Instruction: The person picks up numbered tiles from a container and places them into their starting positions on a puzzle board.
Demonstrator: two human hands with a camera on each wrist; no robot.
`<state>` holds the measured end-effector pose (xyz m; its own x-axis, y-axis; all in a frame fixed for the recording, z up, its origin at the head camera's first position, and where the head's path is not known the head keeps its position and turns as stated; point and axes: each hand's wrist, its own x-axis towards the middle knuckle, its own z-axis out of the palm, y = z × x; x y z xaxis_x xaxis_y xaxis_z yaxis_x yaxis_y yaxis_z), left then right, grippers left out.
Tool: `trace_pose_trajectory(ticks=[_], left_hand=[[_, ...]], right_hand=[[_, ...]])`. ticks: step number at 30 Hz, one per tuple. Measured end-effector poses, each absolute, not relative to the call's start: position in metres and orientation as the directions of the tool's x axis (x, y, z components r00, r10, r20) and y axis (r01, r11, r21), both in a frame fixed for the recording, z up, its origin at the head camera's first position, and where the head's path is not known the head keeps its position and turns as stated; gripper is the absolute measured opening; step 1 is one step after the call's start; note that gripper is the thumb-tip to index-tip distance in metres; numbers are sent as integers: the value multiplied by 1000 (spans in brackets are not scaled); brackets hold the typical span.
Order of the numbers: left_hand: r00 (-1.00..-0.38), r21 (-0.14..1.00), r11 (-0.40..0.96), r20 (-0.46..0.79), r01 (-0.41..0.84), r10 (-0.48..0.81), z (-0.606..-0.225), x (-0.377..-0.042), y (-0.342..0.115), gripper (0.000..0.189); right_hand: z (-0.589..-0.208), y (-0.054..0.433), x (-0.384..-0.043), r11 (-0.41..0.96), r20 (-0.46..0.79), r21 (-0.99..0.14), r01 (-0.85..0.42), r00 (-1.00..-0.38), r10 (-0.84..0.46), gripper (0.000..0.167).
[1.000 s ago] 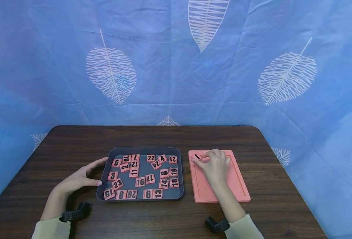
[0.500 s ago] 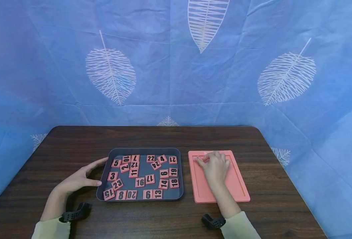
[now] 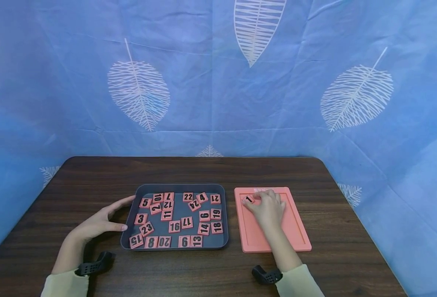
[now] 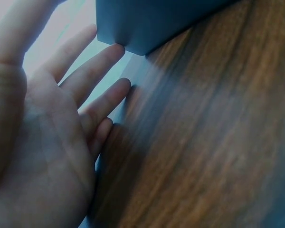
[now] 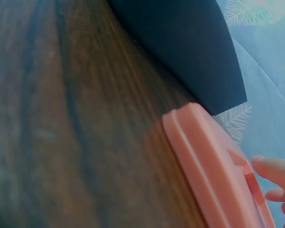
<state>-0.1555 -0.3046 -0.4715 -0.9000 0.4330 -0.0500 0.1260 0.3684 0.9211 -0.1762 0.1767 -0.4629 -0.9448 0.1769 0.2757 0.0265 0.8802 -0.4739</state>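
In the head view my right hand (image 3: 268,210) pinches a pink number tile (image 3: 249,199) marked 1 between thumb and forefinger. The tile sits skewed at the upper left corner of the pink puzzle frame (image 3: 290,231); whether it touches the frame's floor I cannot tell. The right wrist view has the frame's side (image 5: 204,161) and part of my right hand (image 5: 278,173), but no tile. My left hand (image 3: 94,222) rests its spread thumb and fingers against the left end of the dark tray (image 3: 174,250). Straight fingertips meet the tray wall (image 4: 156,19) in the left wrist view.
Several loose number tiles lie in the tray at mixed angles, among them a tile marked 16 (image 3: 174,226). Tray and frame stand side by side on a dark wooden table (image 3: 189,272). A blue leaf-patterned cloth (image 3: 211,95) hangs behind the table.
Over the last second my right hand has moved slightly with tile 1, a little right and toward me. Its numeral, out of sight half a second ago, shows again. My left hand has stayed still.
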Motion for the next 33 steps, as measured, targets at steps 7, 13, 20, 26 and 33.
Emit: trace_pose_trajectory(ticks=[7,13,20,26,33], left_hand=[[-901,922,367,-46,128,431,-471,-155,-305,78],[-900,921,369,-51,125,432,-470,-155,-305,78],[-897,926,356,-48,124,438,-471,-155,-305,78],[-896,927,354,-46,127,441,-471,-155,-305,78],[-896,929,349,-50,120,442,-470,-155,-305,78]], right_hand=[[-460,181,-174,880,194,-472,48,-968,157,40],[-462,183,-175,878,204,-479,30,-968,144,29],[-468,183,-176,858,227,-514,-9,-966,125,27],[-471,184,-176,852,253,-523,-37,-961,113,26],[-468,185,-176,850,263,-525,-45,-958,112,28]])
